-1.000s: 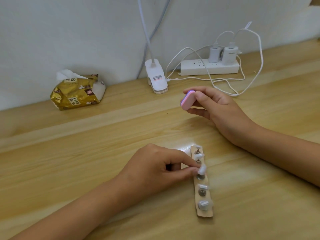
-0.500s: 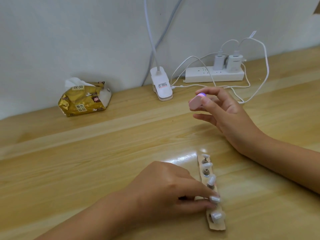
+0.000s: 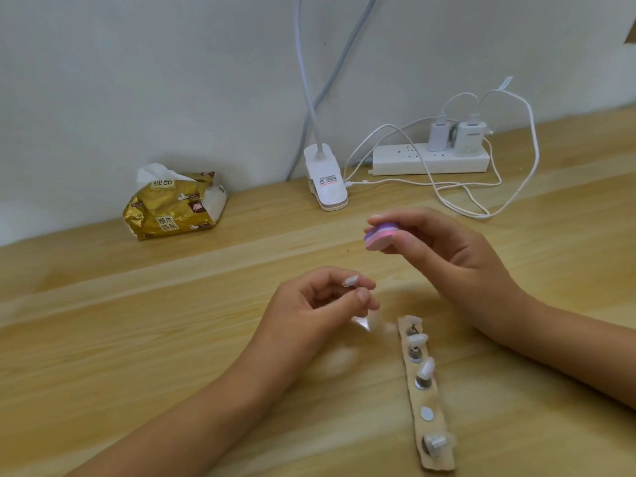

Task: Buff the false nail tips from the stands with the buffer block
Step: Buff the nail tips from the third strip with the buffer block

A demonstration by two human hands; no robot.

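Buffer block (image 3: 380,235), pink and purple, is in the right hand (image 3: 457,259). It is pinched between the thumb and the fingers and held in the air above the wooden table (image 3: 172,339). The left hand (image 3: 309,308) is lifted a little lower and nearer to the camera. Its thumb and forefinger pinch one small pale false nail tip (image 3: 351,281). The block and this tip are near but apart. Just beside the left hand, the strip of stands (image 3: 432,429) lies flat on the table. Some stands on it carry pale tips, and one place shows only a round white disc (image 3: 427,413). At the wall are a golden tissue pack (image 3: 173,208), a white lamp clip (image 3: 327,189) and a power strip (image 3: 430,161) with two chargers and white cables.
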